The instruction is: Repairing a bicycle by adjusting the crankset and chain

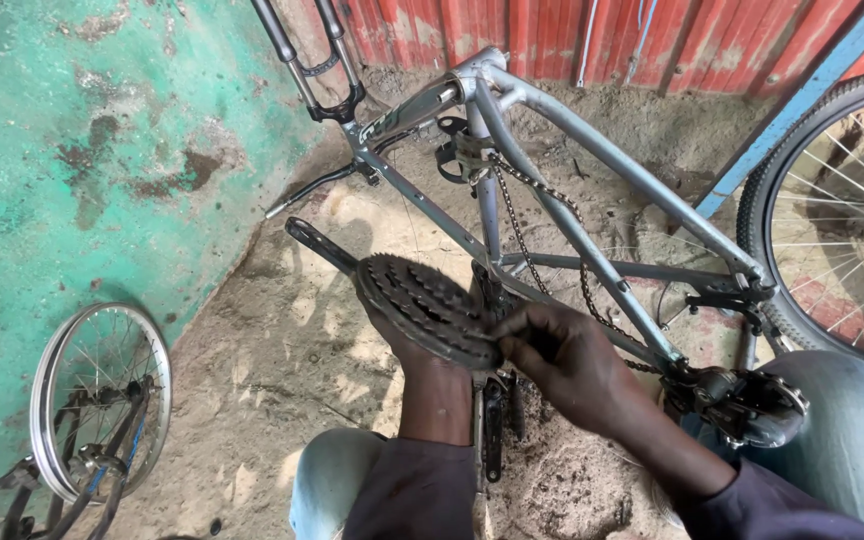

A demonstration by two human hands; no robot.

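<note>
Nearest the camera, two knees in pale jeans (832, 440) at 5 and 6 o'clock, dark sleeves above them. Right hand (562, 360) just right of centre, fingers curled and pinched on the lower edge of the chainring set (427, 305), thumb and forefinger closed on its teeth. Left hand (402, 340) mostly hidden beneath the chainring, palm cupping it from below; how far the fingers close, cannot tell. Chainring dead centre, tilted disc, its flat face turned up toward 10 o'clock; crank arm (322, 245) runs out of it along a long axis toward 10 o'clock, pedal end pointing up-left. Second crank arm (492, 430) hangs toward 6 o'clock. Grey bicycle frame (592, 190) lies inverted on sandy ground, long axis 11 to 4 o'clock, loose chain (542, 205) draped over it. Derailleur (742, 400) at 4 o'clock. Bare rim wheel (47, 385) at 8 o'clock against green wall (72, 150). Tyred wheel (762, 195) at 3 o'clock. Red corrugated wall (552, 30) at 12 o'clock, farthest.
</note>
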